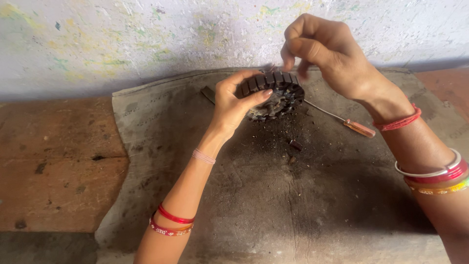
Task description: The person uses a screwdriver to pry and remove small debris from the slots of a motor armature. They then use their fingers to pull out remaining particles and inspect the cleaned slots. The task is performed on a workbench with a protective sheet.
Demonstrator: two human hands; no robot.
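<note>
My left hand (233, 103) grips a round, dark, slotted motor stator core (274, 95) by its left rim and holds it tilted above a grey mat (273, 205). Raised just above the core's top edge, my right hand (328, 51) has its fingers curled and pinched together; whether something thin sits between the fingertips I cannot tell. Both wrists wear red and white bangles and thread bands.
A screwdriver with an orange handle (359, 128) lies on the mat to the right of the core. Small dark bits of debris (295, 145) are scattered below it. A paint-speckled white wall (146, 39) stands behind, and a reddish stone floor (53, 161) lies to the left.
</note>
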